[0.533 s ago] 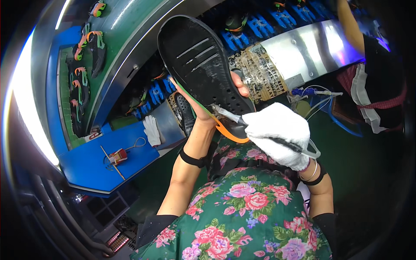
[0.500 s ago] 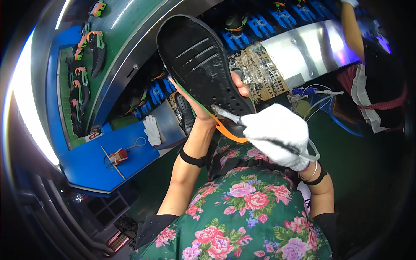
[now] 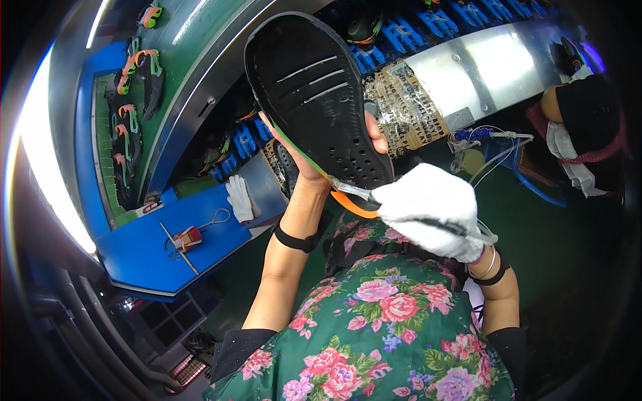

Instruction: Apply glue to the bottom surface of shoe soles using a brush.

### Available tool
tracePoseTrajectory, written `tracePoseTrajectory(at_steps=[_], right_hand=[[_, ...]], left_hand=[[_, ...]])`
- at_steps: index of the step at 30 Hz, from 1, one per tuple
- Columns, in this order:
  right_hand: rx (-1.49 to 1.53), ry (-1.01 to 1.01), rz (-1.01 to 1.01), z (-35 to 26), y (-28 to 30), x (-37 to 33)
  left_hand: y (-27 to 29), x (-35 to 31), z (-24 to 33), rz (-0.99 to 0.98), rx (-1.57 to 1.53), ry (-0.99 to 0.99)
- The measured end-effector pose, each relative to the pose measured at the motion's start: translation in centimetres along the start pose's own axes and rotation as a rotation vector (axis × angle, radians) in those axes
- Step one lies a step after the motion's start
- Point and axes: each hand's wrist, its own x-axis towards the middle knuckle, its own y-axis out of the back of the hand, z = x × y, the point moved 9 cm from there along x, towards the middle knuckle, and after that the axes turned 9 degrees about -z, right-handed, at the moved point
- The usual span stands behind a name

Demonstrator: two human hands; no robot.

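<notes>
My bare left hand (image 3: pixel 306 166) is wrapped round a shoe (image 3: pixel 311 100) with a black underside, slits and small holes, and an orange edge at its heel. The thumb side shows along one edge and fingertips show at the other. In a white glove, my right hand (image 3: pixel 428 212) grips a slim brush-like tool (image 3: pixel 353 190), its pale tip against the heel-side edge of the underside, close to my left wrist. A clear tube (image 3: pixel 487 234) runs behind the glove along that wrist.
A blue table (image 3: pixel 144 257) at left bears a white glove (image 3: pixel 239 199) and a red-and-white item (image 3: pixel 187 239) with a stick. Shoes (image 3: pixel 152 83) stand on a green belt. Ahead runs a metal counter (image 3: pixel 498 67) with blue holders (image 3: pixel 404 37). Another person's arm (image 3: pixel 552 105) is at right.
The tool's tip has slid down along the edge toward the heel, and my gloved hand has shifted slightly. The shoe has turned a little upright. The other person's arm has come down.
</notes>
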Motion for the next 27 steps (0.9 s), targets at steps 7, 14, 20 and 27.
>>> tracePoseTrajectory(at_steps=[7, 14, 20, 27], right_hand=[[-0.038, 0.002, -0.003, -0.6, 0.0, -0.5], [-0.07, -0.024, -0.004, -0.7, 0.3, -0.8], [-0.074, 0.039, -0.033, -1.0, 0.3, -0.8], [-0.151, 0.076, -0.043, -2.0, -0.1, -1.1]], left_hand=[[-0.8, 0.4, 0.2, -0.071, 0.02, 0.006], [-1.3, 1.2, 0.5, -0.09, 0.013, 0.025], [-1.3, 1.4, 0.9, -0.086, 0.069, 0.016], [-0.3, 1.4, 1.2, -0.027, 0.058, 0.005]])
